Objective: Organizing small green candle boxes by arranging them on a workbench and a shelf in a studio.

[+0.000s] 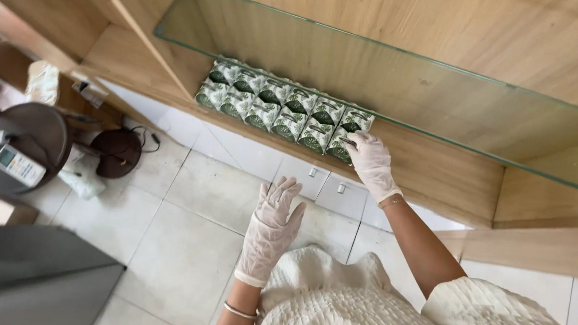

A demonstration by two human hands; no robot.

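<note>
The gloved right hand [371, 164] rests fingertips on the end green-and-white patterned wrapped pack [347, 133], seemingly unclamped; probably light, soft, best pinched by its sides. The left hand [271, 225] hovers open.

The right hand [371, 164] covers part of the end packet [347, 134] in the row; whether its fingers grip it is unclear. Below the left hand [271, 228], both arms run off the bottom edge. The packets' print is too small to read.
</note>
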